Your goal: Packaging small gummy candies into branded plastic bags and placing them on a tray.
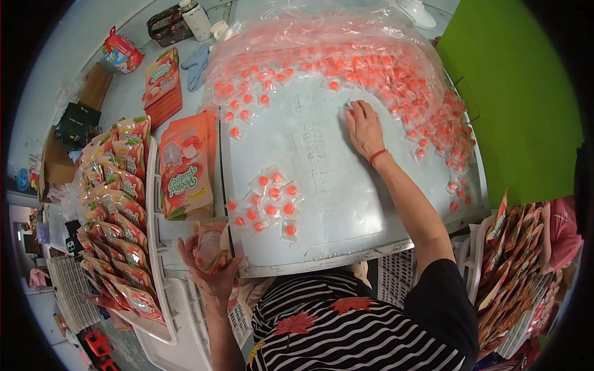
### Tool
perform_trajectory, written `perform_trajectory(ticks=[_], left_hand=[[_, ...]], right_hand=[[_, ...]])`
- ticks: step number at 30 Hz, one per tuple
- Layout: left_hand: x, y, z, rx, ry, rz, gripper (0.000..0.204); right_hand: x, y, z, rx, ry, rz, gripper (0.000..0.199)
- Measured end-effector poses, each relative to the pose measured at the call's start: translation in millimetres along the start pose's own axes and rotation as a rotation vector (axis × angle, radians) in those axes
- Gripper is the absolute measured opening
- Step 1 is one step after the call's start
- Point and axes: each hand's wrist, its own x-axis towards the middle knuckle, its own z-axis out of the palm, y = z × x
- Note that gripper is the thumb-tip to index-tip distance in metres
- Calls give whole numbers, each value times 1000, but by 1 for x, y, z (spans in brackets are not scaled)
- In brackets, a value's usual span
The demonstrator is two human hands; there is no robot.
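Near left, a pouch (213, 247) is gripped by the left hand (214, 282). For the right hand (366, 134), grip cannot be told.

The pouch (211, 248) hides part of the left hand (213, 279), and its contents are too unclear to make out. The underside of the right hand (366, 131) is out of sight, so whether its fingertips pinch anything cannot be told. Clear plastic (297, 31) blurs many sweets (433, 120) beneath it. The shirt (346, 334) covers part of a crate (396, 275). The top edge cuts off a white object (421, 13); the dark rim crops a pink sleeve (562, 241).
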Motion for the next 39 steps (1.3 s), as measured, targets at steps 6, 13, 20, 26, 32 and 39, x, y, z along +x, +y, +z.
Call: perform_trajectory(ticks=[6,13,20,26,32,39], left_hand=[[-2,-5,-3,-38,13,-54,123],[0,-5,7,-4,-20,-22,123],[-3,-3,0,-137,20,-98,118],[-5,-3,0,-10,1,-29,119],[-4,-4,-3,-47,11,-72,119],[-6,-8,-4,-45,-2,-67,120]], right_hand=[[29,21,-56,337,221,370,28],[-4,55,-32,-171,15,-212,25],[-7,65,-61,212,64,137,23],[-14,93,-70,-284,27,-139,24],[-6,68,-76,-512,-127,-52,24],[18,1,-78,18,58,-215,23]])
